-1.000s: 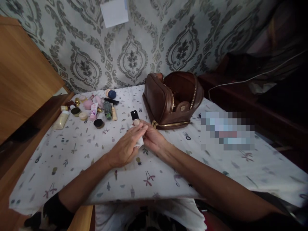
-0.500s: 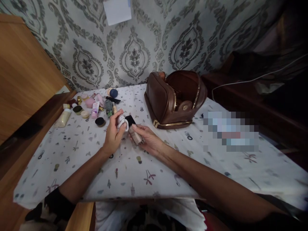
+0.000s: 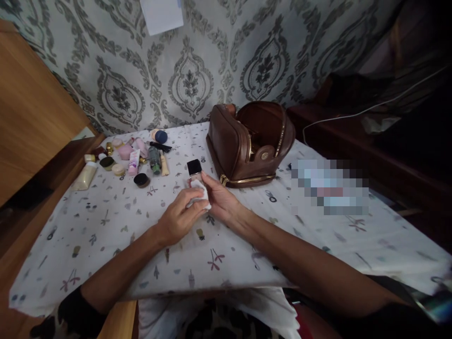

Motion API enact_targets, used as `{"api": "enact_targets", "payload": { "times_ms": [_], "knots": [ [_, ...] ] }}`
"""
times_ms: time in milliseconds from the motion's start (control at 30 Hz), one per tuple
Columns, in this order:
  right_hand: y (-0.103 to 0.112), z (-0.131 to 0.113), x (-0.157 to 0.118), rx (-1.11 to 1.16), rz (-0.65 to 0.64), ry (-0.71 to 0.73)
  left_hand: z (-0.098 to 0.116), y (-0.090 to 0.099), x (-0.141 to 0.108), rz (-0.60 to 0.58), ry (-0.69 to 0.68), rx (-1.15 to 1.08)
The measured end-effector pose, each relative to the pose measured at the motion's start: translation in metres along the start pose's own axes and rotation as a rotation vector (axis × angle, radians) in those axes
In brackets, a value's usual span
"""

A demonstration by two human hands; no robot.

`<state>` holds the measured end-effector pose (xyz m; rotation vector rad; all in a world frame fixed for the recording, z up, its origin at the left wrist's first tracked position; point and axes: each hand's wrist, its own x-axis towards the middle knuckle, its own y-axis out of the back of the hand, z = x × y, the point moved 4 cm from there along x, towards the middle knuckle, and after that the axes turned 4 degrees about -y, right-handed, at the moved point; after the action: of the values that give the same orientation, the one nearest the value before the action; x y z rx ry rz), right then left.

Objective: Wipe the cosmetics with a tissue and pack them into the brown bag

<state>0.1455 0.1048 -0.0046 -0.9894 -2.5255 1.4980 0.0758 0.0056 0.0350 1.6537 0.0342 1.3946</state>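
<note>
My right hand [image 3: 223, 197] is closed around a small foundation bottle [image 3: 195, 176] with a square black cap, held upright above the table. Pinched in my left hand [image 3: 181, 214] is a crumpled white wipe [image 3: 200, 194], pressed against the front of the bottle. The wipe and my fingers cover most of the bottle's body. Behind and to the right of my hands stands a brown leather cosmetic bag [image 3: 229, 146], unzipped with its top gaping.
At the back left lie several cosmetics: a pink-and-white tube [image 3: 133, 162], a dark green bottle [image 3: 154, 160], a black-lidded jar [image 3: 141, 180] and a cream tube [image 3: 84, 176]. A pixelated item [image 3: 328, 186] lies right on the patterned tablecloth [image 3: 141, 263]. A wooden cabinet [image 3: 35, 108] borders the left.
My left hand has moved right and down, bringing the wipe onto the bottle's body. The bottle has turned more upright in my right hand. The view has shifted slightly.
</note>
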Motion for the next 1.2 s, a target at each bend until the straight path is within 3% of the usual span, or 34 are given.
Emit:
{"api": "enact_targets", "payload": {
  "times_ms": [167, 333, 433, 533, 633, 767, 933, 1100, 1200],
  "knots": [
    [-0.008, 0.010, -0.004, 0.023, -0.003, -0.010, -0.011, 0.010, 0.003, 0.013, 0.066, 0.063],
    [-0.010, 0.014, -0.006, -0.022, -0.023, -0.018, -0.035, 0.028, 0.004, 0.149, 0.267, 0.151],
    [-0.006, 0.014, -0.004, -0.020, -0.011, -0.036, -0.048, 0.030, 0.000, 0.229, 0.414, 0.087],
    [0.000, 0.012, -0.001, -0.007, 0.000, -0.017, -0.053, 0.026, -0.004, 0.232, 0.492, 0.007],
    [0.004, 0.009, 0.003, 0.049, 0.027, 0.001, -0.045, 0.021, -0.003, 0.183, 0.433, -0.015],
    [0.006, 0.000, 0.005, 0.157, 0.067, 0.021, -0.024, 0.012, 0.001, 0.034, 0.222, -0.053],
    [0.001, -0.003, -0.001, 0.189, 0.113, -0.144, -0.005, 0.004, 0.003, -0.066, 0.048, -0.093],
    [-0.011, 0.007, -0.008, 0.167, -0.043, -0.164, -0.016, 0.012, 0.003, 0.036, 0.148, -0.006],
    [-0.013, 0.012, -0.008, 0.128, -0.039, -0.118, -0.030, 0.021, 0.003, 0.136, 0.279, 0.044]
  ]
}}
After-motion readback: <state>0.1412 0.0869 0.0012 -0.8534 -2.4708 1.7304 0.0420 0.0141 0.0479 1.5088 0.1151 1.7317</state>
